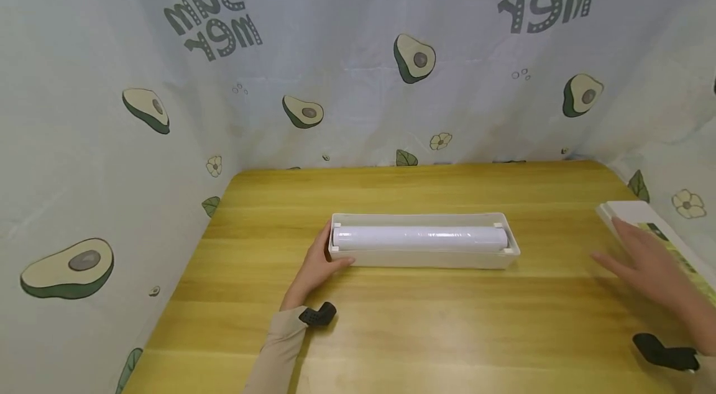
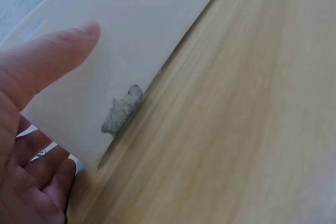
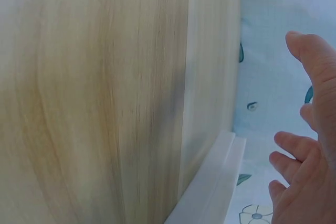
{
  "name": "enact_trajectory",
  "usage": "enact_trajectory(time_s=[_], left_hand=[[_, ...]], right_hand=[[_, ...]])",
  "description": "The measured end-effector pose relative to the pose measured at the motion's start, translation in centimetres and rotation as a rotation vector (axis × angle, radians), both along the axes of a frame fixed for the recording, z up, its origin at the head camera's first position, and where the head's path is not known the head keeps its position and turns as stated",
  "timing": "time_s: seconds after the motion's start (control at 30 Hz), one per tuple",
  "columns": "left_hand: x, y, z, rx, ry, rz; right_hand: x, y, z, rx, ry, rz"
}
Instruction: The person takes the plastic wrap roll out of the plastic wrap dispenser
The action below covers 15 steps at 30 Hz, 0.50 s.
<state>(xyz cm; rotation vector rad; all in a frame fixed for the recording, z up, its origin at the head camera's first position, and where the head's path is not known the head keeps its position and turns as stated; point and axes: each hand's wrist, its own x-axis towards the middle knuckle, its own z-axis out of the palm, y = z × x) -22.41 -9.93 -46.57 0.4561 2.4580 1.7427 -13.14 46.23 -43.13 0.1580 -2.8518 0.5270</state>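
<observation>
A long white open-topped box (image 1: pixel 427 259) lies across the middle of the table, with a white roll in shiny wrapping (image 1: pixel 419 238) inside it. At the box's left end my left hand (image 1: pixel 317 263) holds the corner. In the left wrist view its thumb (image 2: pixel 63 51) lies along the box's front wall and the other fingers curl behind the end. A torn grey-white patch (image 2: pixel 123 109) sticks to that wall near the bottom edge. My right hand (image 1: pixel 651 260), fingers spread and holding nothing, hovers over a long white piece with a yellow-green label (image 1: pixel 629 210) at the table's right edge.
The wooden table (image 1: pixel 436 325) ends at the back against a hanging cloth (image 1: pixel 358 71) printed with avocados and lettering. More of this cloth hangs along the left and right sides. A black wrist strap piece (image 1: pixel 317 314) sits on the left wrist, another on the right.
</observation>
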Motion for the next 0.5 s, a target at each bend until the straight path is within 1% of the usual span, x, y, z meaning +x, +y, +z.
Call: enact_trajectory(time_s=[0.1,0.17,0.23,0.3,0.4,0.5], left_hand=[[0.9,0.2,1.2,0.0,-0.012,-0.008],[1.1,0.3,1.8,0.006,-0.014,-0.015],[0.9,0.3,1.3,0.0,-0.011,-0.009],[0.4,0.2,0.5,-0.01,-0.001,-0.004],[-0.2,0.1,-0.7,-0.01,-0.009,0.006],[-0.5,-0.1,-0.8,-0.013,0.011,0.001]], right_hand=[[-0.1,-0.1,-0.2,0.0,-0.003,0.01],[-0.2,-0.2,-0.2,0.003,-0.006,0.004],[-0.2,-0.5,-0.1,0.002,-0.007,-0.003],[-0.3,-0.7,0.1,-0.001,-0.009,-0.004],[-0.5,-0.9,0.4,0.006,-0.007,0.001],[-0.8,-1.2,0.6,0.012,0.001,0.006]])
